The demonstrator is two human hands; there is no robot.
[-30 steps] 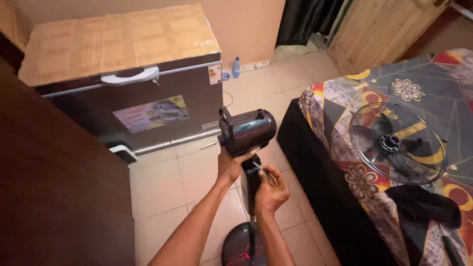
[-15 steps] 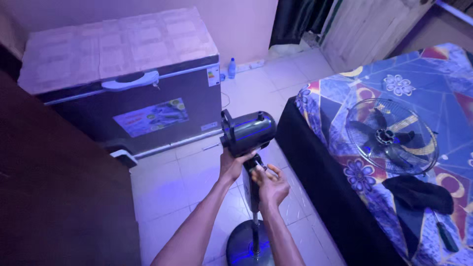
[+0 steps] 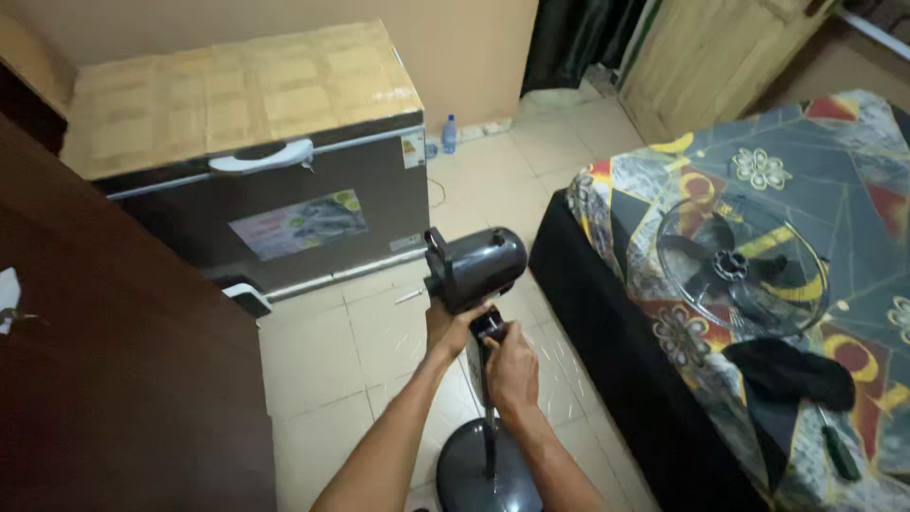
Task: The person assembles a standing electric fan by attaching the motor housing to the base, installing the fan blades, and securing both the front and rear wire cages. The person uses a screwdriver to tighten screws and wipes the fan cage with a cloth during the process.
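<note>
A cream tiled floor (image 3: pixel 332 370) fills the head view, with a dark wooden panel at the left and a pale wall behind. A grey chest freezer with a tan patterned top and white handle (image 3: pixel 275 204) stands against that wall, a small clear plastic bottle (image 3: pixel 449 134) on the floor past its corner. At the right, a bed under a dark cover printed with red, yellow and grey flowers (image 3: pixel 806 142) carries a round wire fan guard with blades inside (image 3: pixel 741 265), a crumpled black cloth (image 3: pixel 791 372) and a green-handled screwdriver (image 3: pixel 839 453).

In the middle stands a glossy black fan motor housing on a slim upright pole (image 3: pixel 474 265), rising from a round dark base (image 3: pixel 488 469) at the bottom edge. The pole's long axis runs vertical, with the housing directly above both hands. The left hand (image 3: pixel 447 322) cups the underside of the housing from the left, fingers curled against it. The right hand (image 3: pixel 512 365) sits just below and to the right, closed around the neck joint where housing meets pole; whether it pinches a small tool there cannot be told. The left hand is nearer the housing.
</note>
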